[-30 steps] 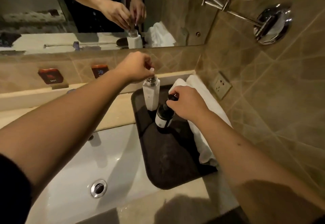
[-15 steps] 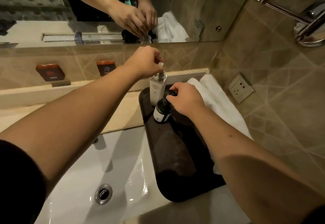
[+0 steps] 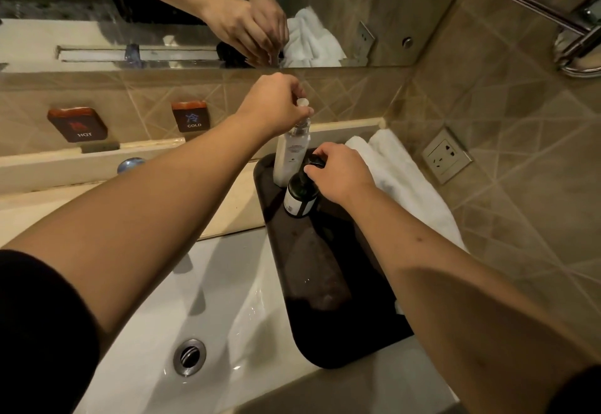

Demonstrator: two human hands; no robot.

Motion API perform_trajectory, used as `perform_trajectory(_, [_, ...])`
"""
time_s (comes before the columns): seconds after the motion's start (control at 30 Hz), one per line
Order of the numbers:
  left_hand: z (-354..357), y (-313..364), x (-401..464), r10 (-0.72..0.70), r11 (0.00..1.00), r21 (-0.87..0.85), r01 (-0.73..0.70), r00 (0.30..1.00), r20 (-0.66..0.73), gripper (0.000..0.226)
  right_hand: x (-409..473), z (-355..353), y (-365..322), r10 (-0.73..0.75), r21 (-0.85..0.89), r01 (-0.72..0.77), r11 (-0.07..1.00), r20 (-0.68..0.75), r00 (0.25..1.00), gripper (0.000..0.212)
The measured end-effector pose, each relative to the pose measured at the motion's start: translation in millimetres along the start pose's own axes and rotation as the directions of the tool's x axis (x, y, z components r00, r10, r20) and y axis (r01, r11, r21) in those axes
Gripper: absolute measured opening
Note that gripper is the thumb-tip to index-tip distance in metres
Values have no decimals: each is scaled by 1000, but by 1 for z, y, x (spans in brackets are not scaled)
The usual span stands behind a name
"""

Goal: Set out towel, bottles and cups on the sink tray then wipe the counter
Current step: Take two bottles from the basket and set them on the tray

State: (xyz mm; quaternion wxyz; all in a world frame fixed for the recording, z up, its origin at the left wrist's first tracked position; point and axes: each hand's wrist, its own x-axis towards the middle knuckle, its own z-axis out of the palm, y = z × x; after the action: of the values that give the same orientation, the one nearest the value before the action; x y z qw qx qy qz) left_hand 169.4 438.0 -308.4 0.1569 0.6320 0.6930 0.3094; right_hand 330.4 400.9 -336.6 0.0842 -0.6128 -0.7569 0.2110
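Note:
A dark tray lies on the counter to the right of the sink. At its far end stands a white pump bottle, and my left hand grips its pump top. Just in front of it stands a dark bottle with a white label; my right hand holds its black cap. A folded white towel lies along the tray's right side against the tiled wall. No cups are in view.
A white sink basin with a metal drain sits lower left. HOT and COLD plates are on the backsplash below the mirror. A wall socket and a chrome wall fixture are on the right.
The camera has shifted closer and lower over the counter. Both hands stay on the bottle tops; the bottles remain at the tray's far end.

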Motion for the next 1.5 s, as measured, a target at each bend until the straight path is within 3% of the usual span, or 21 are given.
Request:
perform_trajectory(0.27, [-6,-5,-24,96,984,148,-95,995,-2,64,-29,-6,8,-4,76,9,997,-68,998,48])
perform_trajectory(0.43, [-24,7,-72,209,950,232,-210,978,28,37,-69,-23,19,-3,58,9,998,-96,995,46])
perform_trajectory(0.63, [-27,70,-151,339,896,181,-407,886,316,18,-161,-69,47,-11,-37,5,999,-152,988,30])
perform_trajectory(0.87, [12,179,-257,501,779,47,-626,665,553,12,-324,-101,100,112,-104,-138,985,-219,969,22])
perform_trajectory(1.1, [60,293,-415,623,582,-84,-809,376,686,4,-545,-102,162,386,-40,-408,912,-253,887,20])
perform_trajectory(1.27, [90,362,-555,699,415,-254,-873,128,703,11,-721,-86,192,605,19,-628,778,-293,740,22])
perform_trajectory(1.5, [116,443,-761,758,108,-461,-881,-227,611,17,-949,-51,195,828,192,-839,509,-376,416,15])
